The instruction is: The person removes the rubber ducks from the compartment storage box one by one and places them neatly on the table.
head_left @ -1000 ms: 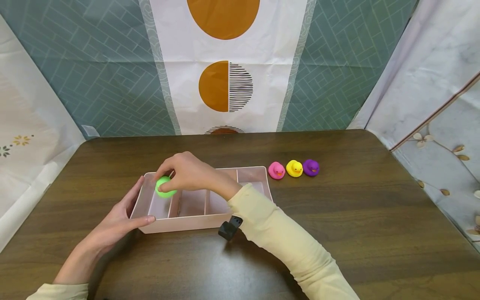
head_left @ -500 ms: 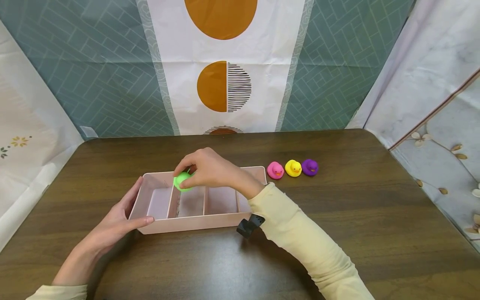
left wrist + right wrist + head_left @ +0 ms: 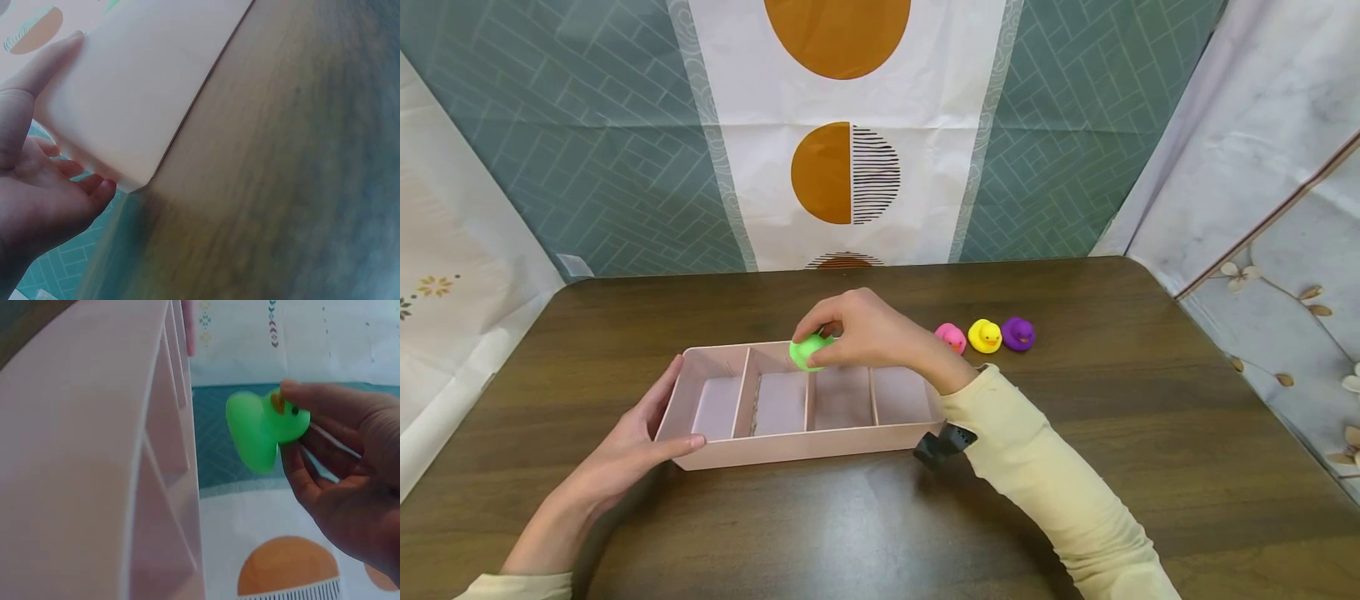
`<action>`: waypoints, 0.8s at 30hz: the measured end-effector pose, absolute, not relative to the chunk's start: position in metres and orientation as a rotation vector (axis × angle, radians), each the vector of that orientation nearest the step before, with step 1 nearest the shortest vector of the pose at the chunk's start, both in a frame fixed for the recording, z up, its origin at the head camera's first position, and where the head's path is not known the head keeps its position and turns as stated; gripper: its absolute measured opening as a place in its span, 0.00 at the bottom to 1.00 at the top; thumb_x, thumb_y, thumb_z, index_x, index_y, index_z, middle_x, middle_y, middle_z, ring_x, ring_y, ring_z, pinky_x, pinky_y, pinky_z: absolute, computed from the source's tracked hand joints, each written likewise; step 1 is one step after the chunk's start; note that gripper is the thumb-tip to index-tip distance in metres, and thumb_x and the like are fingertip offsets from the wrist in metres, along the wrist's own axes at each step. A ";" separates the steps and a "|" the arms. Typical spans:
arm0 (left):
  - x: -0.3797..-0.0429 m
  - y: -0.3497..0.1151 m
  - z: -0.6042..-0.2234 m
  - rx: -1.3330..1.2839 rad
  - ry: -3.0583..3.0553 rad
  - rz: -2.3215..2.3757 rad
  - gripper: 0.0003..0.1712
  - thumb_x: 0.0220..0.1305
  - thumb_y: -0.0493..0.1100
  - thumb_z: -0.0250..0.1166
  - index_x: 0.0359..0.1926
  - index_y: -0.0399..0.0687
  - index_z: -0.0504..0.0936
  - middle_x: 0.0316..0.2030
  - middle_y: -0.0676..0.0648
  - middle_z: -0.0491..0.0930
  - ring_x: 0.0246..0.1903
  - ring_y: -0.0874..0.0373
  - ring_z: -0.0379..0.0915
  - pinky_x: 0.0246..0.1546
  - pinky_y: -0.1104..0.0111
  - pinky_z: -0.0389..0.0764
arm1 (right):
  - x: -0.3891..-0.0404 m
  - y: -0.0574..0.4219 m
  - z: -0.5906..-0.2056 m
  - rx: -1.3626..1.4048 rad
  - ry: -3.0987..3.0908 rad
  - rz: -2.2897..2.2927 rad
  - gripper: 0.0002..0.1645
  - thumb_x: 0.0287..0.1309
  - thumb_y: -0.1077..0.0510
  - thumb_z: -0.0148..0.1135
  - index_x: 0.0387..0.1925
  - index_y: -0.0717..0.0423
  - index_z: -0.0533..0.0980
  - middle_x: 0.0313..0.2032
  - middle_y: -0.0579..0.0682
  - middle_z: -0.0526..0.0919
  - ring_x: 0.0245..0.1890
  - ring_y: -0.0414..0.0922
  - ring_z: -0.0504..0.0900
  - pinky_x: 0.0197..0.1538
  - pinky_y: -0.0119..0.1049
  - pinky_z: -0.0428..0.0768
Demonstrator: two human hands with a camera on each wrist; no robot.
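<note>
Between the thumb and fingers of my right hand (image 3: 872,329) is a green rubber duck (image 3: 808,353), held above the far side of a pale pink divided box (image 3: 805,447). The right wrist view shows the duck (image 3: 253,431) pinched by its head, orange beak at the thumb, high over the box dividers. My left hand (image 3: 628,450) grips the box's left end, thumb on the front wall and fingers round the end wall. That thumb lies along the outer wall (image 3: 137,81) in the left wrist view. No object shows in the box's several compartments.
Right of the box, a pink duck (image 3: 951,335), a yellow duck (image 3: 985,336) and a purple duck (image 3: 1018,334) stand in a row on the brown wooden table (image 3: 775,533). My right forearm partly hides the pink one. Patterned cloths hang behind and at both sides.
My right hand has lifted the green duck out of the leftmost compartment and carried it rightward and up. My left hand stays on the box's left end.
</note>
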State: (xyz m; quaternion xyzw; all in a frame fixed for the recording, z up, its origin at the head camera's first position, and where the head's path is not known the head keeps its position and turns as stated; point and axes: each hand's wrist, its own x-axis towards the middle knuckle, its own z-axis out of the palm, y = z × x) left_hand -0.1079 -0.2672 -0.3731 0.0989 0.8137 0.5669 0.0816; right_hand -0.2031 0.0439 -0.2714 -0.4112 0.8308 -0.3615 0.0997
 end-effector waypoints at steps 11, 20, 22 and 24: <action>-0.108 -0.267 -0.375 0.309 2.421 1.723 0.58 0.59 0.32 0.65 0.77 0.56 0.35 0.71 0.34 0.42 0.55 0.57 0.55 0.45 0.79 0.67 | -0.208 0.080 -0.282 -1.119 2.478 -1.190 0.11 0.49 0.65 0.70 0.38 0.58 0.85 0.38 0.45 0.85 0.37 0.40 0.80 0.45 0.33 0.78; -0.107 -0.267 -0.375 0.313 2.411 1.734 0.58 0.59 0.32 0.65 0.77 0.55 0.35 0.71 0.35 0.43 0.54 0.56 0.55 0.45 0.78 0.67 | -0.213 0.110 -0.285 -1.022 2.549 -1.182 0.12 0.48 0.64 0.72 0.38 0.58 0.85 0.36 0.45 0.85 0.36 0.41 0.81 0.44 0.36 0.78; -0.107 -0.267 -0.375 0.315 2.409 1.737 0.58 0.59 0.31 0.65 0.77 0.54 0.35 0.71 0.35 0.43 0.54 0.57 0.56 0.45 0.79 0.67 | -0.214 0.116 -0.285 -1.001 2.560 -1.181 0.12 0.48 0.64 0.72 0.38 0.57 0.85 0.37 0.45 0.85 0.36 0.42 0.81 0.44 0.36 0.78; -0.107 -0.267 -0.375 0.318 2.407 1.740 0.58 0.59 0.31 0.65 0.77 0.54 0.35 0.71 0.34 0.44 0.54 0.56 0.56 0.45 0.78 0.67 | -0.214 0.121 -0.285 -0.979 2.574 -1.175 0.12 0.49 0.64 0.72 0.38 0.57 0.86 0.37 0.45 0.85 0.37 0.42 0.81 0.45 0.36 0.77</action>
